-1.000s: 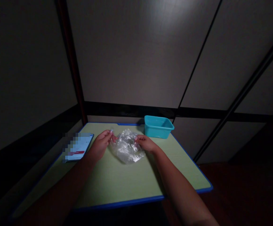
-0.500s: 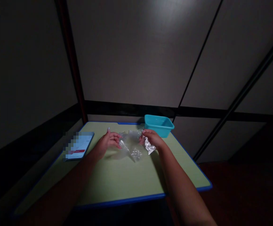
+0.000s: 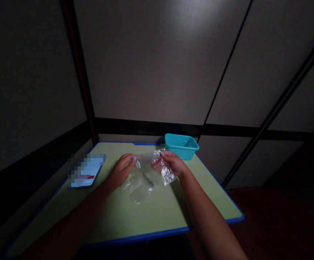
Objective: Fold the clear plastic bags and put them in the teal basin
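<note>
A clear, crinkled plastic bag [image 3: 146,177] is stretched between my two hands above the table. My left hand [image 3: 123,169] pinches its upper left edge between thumb and fingers. On the other side, my right hand [image 3: 172,163] grips the upper right edge, thumb on top, with some fingers showing through the film. The lower part of the bag hangs toward the tabletop, and I cannot tell whether it touches. Nothing is visible inside it.
The pale green table [image 3: 135,220] has a blue rim. A turquoise plastic basket [image 3: 182,152] stands at the back right, just beyond my right hand. At the left lies a tablet [image 3: 88,175], partly blurred out. Panelled walls [image 3: 151,72] rise behind.
My left hand has closed from spread fingers to a pinch on the bag's edge. The bag is opened wider and hangs lower toward me. My right hand keeps its grip.
</note>
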Demonstrator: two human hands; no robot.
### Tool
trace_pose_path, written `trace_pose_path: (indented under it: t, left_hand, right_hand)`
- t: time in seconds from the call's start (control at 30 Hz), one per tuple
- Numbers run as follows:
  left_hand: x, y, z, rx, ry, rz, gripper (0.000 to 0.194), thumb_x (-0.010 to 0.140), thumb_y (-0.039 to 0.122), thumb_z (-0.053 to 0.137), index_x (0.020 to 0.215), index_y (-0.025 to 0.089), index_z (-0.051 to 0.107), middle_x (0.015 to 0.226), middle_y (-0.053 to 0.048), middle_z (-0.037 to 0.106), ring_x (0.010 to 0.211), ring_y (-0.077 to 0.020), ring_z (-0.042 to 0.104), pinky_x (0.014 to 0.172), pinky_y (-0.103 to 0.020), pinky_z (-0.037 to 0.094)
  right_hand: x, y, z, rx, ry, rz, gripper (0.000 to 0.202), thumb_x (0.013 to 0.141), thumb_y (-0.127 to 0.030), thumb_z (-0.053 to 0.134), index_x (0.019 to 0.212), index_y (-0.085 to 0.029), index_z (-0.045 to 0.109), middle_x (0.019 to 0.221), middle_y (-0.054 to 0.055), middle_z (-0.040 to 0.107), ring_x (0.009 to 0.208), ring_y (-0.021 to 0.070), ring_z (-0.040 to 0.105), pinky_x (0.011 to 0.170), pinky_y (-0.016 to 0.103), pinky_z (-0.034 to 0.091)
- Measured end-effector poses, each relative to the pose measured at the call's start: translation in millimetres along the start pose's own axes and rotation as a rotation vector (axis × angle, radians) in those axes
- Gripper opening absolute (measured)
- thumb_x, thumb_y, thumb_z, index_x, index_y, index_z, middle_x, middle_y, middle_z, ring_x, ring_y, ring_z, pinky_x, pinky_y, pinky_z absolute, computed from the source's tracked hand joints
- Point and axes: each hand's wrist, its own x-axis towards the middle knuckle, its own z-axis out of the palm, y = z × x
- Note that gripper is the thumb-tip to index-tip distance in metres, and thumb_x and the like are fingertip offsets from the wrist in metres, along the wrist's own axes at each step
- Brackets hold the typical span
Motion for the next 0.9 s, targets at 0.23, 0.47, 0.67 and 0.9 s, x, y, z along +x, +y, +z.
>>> trace_pose_path:
  t: [0.23, 0.47, 0.67, 0.9]
  left_hand:
    - [0, 2, 2.8, -0.285, 0.002, -0.180, 0.046, 0.077, 0.061, 0.049, 0.093, 0.018, 0.058, 0.092, -0.006, 0.066, 0.094, -0.0219, 0.060, 0.088, -0.033, 0.042]
    - [-2, 3, 4.9, -0.329, -0.206, -0.311, 0.035, 0.068, 0.052, 0.064, 0.072, 0.017, 0.058, 0.063, -0.003, 0.063, 0.062, -0.0179, 0.059, 0.065, -0.029, 0.043]
    - [-2, -4, 0.6, -0.255, -0.159, -0.337, 0.037, 0.073, 0.051, 0.056, 0.058, 0.018, 0.055, 0.060, -0.002, 0.061, 0.060, -0.0158, 0.057, 0.063, -0.026, 0.042]
    - [-1, -22, 7.1, -0.167, -0.051, -0.405, 0.048, 0.073, 0.065, 0.048, 0.080, 0.017, 0.054, 0.064, 0.000, 0.057, 0.057, -0.0153, 0.055, 0.057, -0.028, 0.043]
  right_hand:
    - [-3, -4, -1, 0.070, -0.080, -0.015, 0.028, 0.070, -0.038, 0.070, 0.078, -0.016, 0.054, 0.083, 0.009, 0.071, 0.073, 0.0224, 0.069, 0.070, 0.038, 0.054]
    - [2, 3, -4, -0.001, -0.087, 0.009, 0.031, 0.068, -0.040, 0.073, 0.078, -0.015, 0.058, 0.082, 0.008, 0.071, 0.068, 0.0197, 0.068, 0.068, 0.035, 0.053]
    - [2, 6, -13, -0.302, 0.025, 0.027, 0.041, 0.066, -0.052, 0.070, 0.068, -0.013, 0.059, 0.065, 0.004, 0.066, 0.057, 0.0128, 0.060, 0.056, 0.024, 0.045]
    - [1, 12, -25, -0.866, 0.168, 0.261, 0.026, 0.075, -0.035, 0.056, 0.059, -0.017, 0.048, 0.046, -0.005, 0.050, 0.036, 0.0063, 0.041, 0.040, 0.020, 0.032]
